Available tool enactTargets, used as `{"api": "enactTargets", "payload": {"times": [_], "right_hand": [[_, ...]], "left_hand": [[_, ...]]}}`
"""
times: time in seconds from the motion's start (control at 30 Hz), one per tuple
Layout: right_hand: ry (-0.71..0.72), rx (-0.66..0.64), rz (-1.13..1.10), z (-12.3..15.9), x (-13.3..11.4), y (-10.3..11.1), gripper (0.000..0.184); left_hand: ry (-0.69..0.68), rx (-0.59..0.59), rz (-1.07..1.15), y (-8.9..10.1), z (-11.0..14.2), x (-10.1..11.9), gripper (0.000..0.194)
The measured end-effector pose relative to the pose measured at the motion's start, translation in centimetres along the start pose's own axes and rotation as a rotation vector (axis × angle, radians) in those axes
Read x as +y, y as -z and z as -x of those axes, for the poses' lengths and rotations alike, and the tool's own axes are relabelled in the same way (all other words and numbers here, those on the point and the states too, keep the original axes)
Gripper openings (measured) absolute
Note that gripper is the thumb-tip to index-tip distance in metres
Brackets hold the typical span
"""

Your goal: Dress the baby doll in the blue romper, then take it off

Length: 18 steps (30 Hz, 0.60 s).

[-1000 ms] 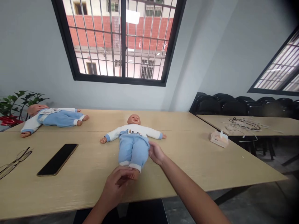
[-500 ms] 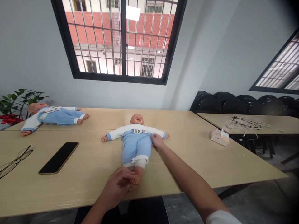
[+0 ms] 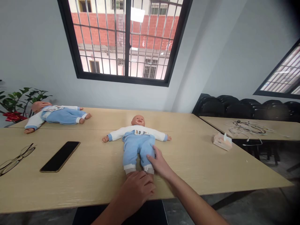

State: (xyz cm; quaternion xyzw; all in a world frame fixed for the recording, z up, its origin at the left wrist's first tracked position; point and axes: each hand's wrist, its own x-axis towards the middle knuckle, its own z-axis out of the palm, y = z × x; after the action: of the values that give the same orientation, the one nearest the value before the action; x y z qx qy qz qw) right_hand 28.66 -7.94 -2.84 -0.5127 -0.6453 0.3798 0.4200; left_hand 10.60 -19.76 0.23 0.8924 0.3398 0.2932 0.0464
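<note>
A baby doll (image 3: 139,143) in a white top and light-blue trousers lies on its back on the table, arms spread wide, its feet towards me. My left hand (image 3: 138,189) is closed over its lower legs at the table's front edge, hiding the feet. Thumb and fingers of my right hand (image 3: 160,162) clasp the outer side of the trouser leg on the right, above the white cuff. Both trouser legs lie side by side.
A second baby doll (image 3: 62,115) lies at the back left, near a potted plant (image 3: 23,100). A smartphone (image 3: 60,156) and eyeglasses (image 3: 17,161) are on the left. The tissue box (image 3: 222,142) stands right; cables (image 3: 249,127) cover part of another table.
My right hand has moved down from the doll's waist to its trouser leg. The left hand has shifted right across the feet. The doll's legs have come apart, and the right-side trouser leg hangs lower.
</note>
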Motion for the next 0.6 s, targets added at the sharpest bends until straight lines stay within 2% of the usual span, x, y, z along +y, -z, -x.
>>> {"api": "enactTargets", "payload": {"times": [0.07,0.13,0.2,0.27,0.33,0.37,0.43,0.5,0.6], "right_hand": [[-0.033,-0.015,0.000,-0.1,-0.4,0.8,0.066],[-0.007,0.003,0.023,-0.8,-0.9,1.5,0.058],[0.090,0.049,0.110,-2.1,-1.9,1.7,0.047],[0.220,0.060,0.237,-4.1,-3.6,1.3,0.037],[0.339,0.013,0.385,-6.7,-5.6,0.1,0.031],[0.375,-0.012,0.464,-8.1,-6.5,-0.7,0.031],[0.407,-0.043,0.622,-10.8,-8.2,-2.5,0.039],[0.397,-0.113,0.789,-13.1,-9.3,-4.0,0.044],[0.385,-0.257,0.950,-15.2,-10.1,-5.4,0.031]], "left_hand": [[0.020,-0.022,0.180,2.0,-0.6,-0.8,0.015],[0.087,0.025,0.302,4.4,-1.6,-3.1,0.019],[0.179,0.154,0.252,6.3,-3.1,-7.0,0.025],[0.337,0.254,0.170,7.1,-4.8,-12.1,0.026],[0.515,0.338,0.171,6.7,-6.1,-17.0,0.026],[0.565,0.335,0.208,6.2,-6.6,-19.1,0.030],[0.570,0.298,0.255,4.9,-6.8,-22.0,0.033],[0.547,0.267,0.292,3.7,-6.5,-23.5,0.030],[0.530,0.298,0.321,2.6,-5.5,-24.3,0.028]]}}
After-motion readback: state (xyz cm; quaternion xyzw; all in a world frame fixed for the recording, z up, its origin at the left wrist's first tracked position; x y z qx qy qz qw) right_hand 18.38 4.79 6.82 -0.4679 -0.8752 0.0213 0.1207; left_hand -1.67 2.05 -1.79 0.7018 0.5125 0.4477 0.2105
